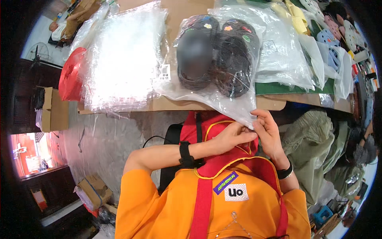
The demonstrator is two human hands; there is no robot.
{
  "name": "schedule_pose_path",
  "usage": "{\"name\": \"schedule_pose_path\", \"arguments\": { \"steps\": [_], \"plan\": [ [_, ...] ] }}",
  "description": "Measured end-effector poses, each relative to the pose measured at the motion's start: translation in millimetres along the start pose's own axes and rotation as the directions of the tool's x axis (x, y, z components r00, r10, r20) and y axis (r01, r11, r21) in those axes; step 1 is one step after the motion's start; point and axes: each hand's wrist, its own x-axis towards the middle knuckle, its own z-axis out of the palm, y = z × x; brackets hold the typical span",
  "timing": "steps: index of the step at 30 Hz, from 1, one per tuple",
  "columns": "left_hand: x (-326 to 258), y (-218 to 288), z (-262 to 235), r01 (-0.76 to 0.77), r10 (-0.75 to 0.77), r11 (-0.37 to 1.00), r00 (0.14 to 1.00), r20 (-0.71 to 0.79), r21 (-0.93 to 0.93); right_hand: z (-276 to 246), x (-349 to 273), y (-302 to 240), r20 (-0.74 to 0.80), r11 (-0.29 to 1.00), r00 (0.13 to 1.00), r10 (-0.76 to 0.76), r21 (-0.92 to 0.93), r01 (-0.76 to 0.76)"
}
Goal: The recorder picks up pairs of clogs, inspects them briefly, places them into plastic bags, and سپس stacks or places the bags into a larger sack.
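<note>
Orange shirt point(159, 207), left hand point(232, 137), right hand point(268, 129) pinching bag point(240, 105) corner, clogs point(234, 51) inside, long axis running away, toes farthest

This is a packing workshop, shown by stacked plastic bags point(123, 59), bagged dark clogs point(234, 59) and cardboard boxes point(59, 109).

The bag point(229, 106) is thin, glossy, wrinkled plastic over dark, matt shoes point(234, 51). The stacked bags point(123, 59) are shiny clear plastic, the roll point(71, 79) glossy red plastic, the box point(59, 109) matt cardboard; the shirt point(254, 213) and apron point(205, 199) look like smooth cloth.
</note>
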Motion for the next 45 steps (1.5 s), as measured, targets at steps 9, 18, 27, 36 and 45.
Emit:
{"name": "schedule_pose_path", "arguments": {
  "steps": [9, 18, 27, 36, 45],
  "plan": [
    [12.5, 14.7, -5.8, 0.024, -0.031, 0.983, 0.999, 0.035, 0.182, 2.2, 4.9, -9.0, -0.02, 0.993, 1.0, 0.02, 0.118, -0.017],
    [-9.4, 24.9, -42.1, 0.061, -0.063, 0.998, 0.951, -0.302, -0.016, -10.7, -4.5, 13.5, -0.134, 0.978, 0.991, -0.008, 0.205, 0.036],
    [-51.8, 37.2, -86.2, -0.145, 0.016, 0.978, 0.766, -0.642, -0.148, -30.4, -1.2, 14.6, -0.229, 0.973, 0.973, 0.041, 0.23, 0.013],
    [-79.1, 58.1, -124.8, -0.293, 0.234, 0.953, 0.532, -0.814, 0.083, -36.5, 0.9, 22.2, -0.201, 0.989, 0.979, 0.032, 0.151, -0.001],
    [-87.6, 69.9, -133.6, -0.304, 0.236, 0.949, 0.503, -0.831, 0.086, -44.7, 2.7, 20.8, -0.131, 0.974, 0.983, 0.129, 0.205, -0.101]
  ]
}}
